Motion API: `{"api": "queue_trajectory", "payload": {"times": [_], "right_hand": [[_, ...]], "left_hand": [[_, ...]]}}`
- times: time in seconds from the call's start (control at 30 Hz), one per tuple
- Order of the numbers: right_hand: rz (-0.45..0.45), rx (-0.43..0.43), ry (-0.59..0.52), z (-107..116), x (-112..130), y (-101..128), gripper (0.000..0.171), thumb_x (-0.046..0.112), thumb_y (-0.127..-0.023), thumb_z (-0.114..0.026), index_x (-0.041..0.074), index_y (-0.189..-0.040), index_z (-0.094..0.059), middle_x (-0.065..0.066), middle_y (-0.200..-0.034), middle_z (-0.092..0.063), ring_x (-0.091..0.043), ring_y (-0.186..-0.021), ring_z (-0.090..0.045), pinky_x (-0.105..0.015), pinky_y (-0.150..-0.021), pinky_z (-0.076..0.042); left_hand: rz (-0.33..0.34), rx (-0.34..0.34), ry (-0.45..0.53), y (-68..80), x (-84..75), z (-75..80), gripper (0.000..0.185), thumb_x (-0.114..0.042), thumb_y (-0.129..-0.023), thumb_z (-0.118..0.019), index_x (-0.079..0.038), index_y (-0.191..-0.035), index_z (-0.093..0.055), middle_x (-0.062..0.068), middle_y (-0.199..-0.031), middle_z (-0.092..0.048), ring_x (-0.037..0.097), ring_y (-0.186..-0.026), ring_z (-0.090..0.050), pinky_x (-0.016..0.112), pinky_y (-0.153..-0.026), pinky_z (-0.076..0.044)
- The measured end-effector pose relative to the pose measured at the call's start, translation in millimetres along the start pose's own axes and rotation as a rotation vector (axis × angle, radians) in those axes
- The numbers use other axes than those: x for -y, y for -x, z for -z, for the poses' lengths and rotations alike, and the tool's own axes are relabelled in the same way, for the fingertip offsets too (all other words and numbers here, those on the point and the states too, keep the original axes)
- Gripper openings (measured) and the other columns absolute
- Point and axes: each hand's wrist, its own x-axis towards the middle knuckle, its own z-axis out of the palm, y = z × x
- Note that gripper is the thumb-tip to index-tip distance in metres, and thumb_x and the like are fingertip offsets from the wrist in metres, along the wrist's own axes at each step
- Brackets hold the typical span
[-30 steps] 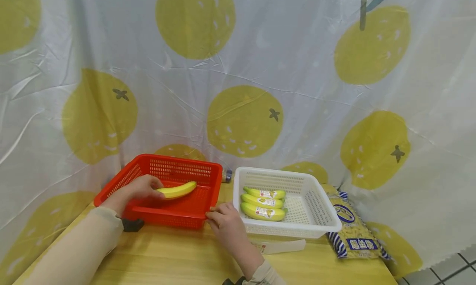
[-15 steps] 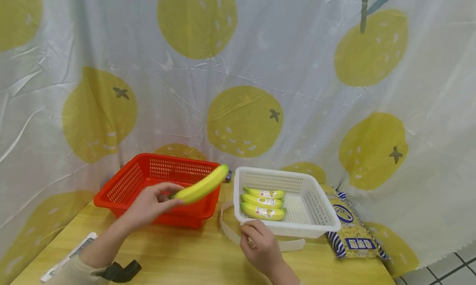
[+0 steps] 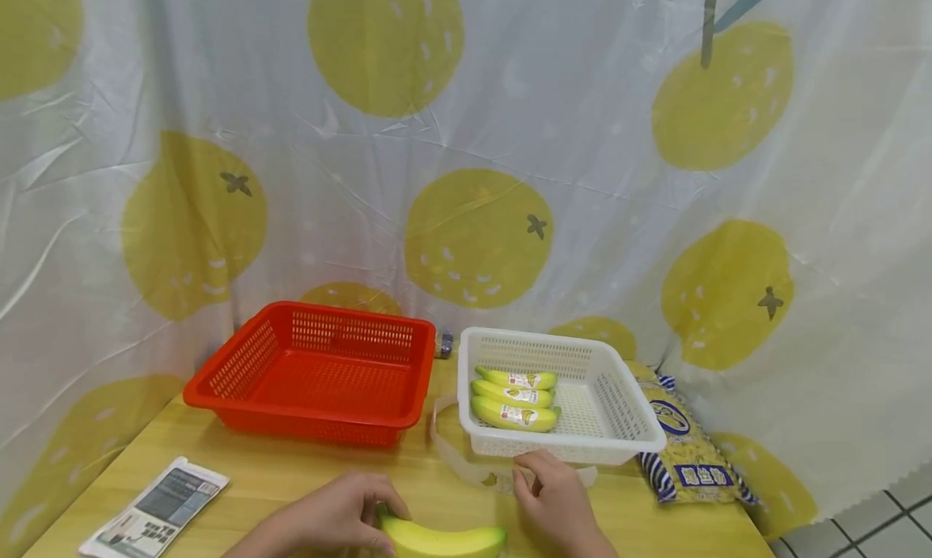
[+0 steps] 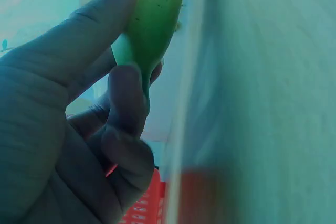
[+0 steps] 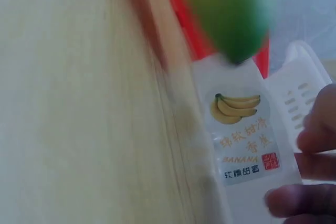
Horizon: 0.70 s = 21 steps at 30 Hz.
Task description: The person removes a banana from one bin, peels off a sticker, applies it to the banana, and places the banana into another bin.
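Note:
My left hand (image 3: 342, 513) grips a yellow banana (image 3: 444, 542) with green tips by one end, low over the front of the table. In the left wrist view, thumb and fingers close around the banana's narrow green end (image 4: 144, 51). Beside its other end is my right hand (image 3: 557, 497), fingers loosely bent and holding nothing. Those fingers hover at the edge of a pale paper band (image 3: 466, 465), which curves across the table before the white basket. A banana picture and printed lettering mark the band (image 5: 241, 135) in the right wrist view.
A red basket (image 3: 306, 416) stands at the back left. The white basket (image 3: 568, 445) on the right holds three banded bananas (image 3: 513, 396). A yellow food packet (image 3: 692, 453) lies at the right edge, and a flat printed packet (image 3: 156, 509) lies front left.
My left hand has lifted the banana out of the red basket and brought it to the table's front. My right hand has left the red rim and moved right to the paper band.

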Motion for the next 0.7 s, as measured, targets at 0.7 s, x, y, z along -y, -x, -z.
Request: {"api": "queue_trajectory", "payload": {"times": [0.7], "right_hand": [[-0.321, 0.192, -0.368, -21, 22, -7, 0.011, 0.011, -0.096, -0.071, 0.019, -0.088, -0.069, 0.013, -0.069, -0.057, 0.006, -0.056, -0.043, -0.018, -0.048, -0.043]], "left_hand": [[-0.104, -0.202, -0.316, -8.2, 9.3, -5.3, 0.026, -0.041, -0.089, -0.081, -0.028, -0.111, -0.075, -0.014, -0.094, -0.069, -0.010, -0.061, -0.046, 0.015, -0.055, -0.043]]}}
